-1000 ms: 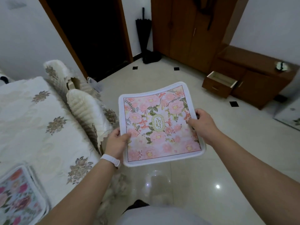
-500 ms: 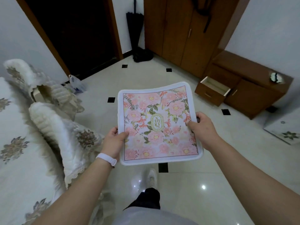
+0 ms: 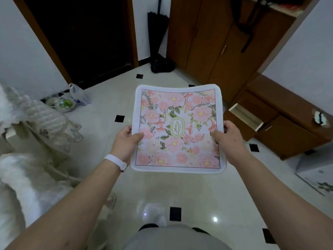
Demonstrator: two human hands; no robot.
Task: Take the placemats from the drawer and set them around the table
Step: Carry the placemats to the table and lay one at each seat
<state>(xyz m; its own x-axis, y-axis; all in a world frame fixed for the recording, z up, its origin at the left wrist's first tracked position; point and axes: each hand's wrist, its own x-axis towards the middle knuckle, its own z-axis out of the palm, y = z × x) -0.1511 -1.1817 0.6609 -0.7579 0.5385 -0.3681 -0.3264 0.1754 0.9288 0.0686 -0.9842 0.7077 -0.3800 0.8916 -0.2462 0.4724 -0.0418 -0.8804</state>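
Floral placemat between left hand and right hand

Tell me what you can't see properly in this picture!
Head view:
- Drawer inside: too far and angled to tell if mats are inside.
- Fingers of left hand and right hand: hidden under the placemat.
- White thing on the cabinet: too small.
- Chair covers: blurred, cut off by the left edge.
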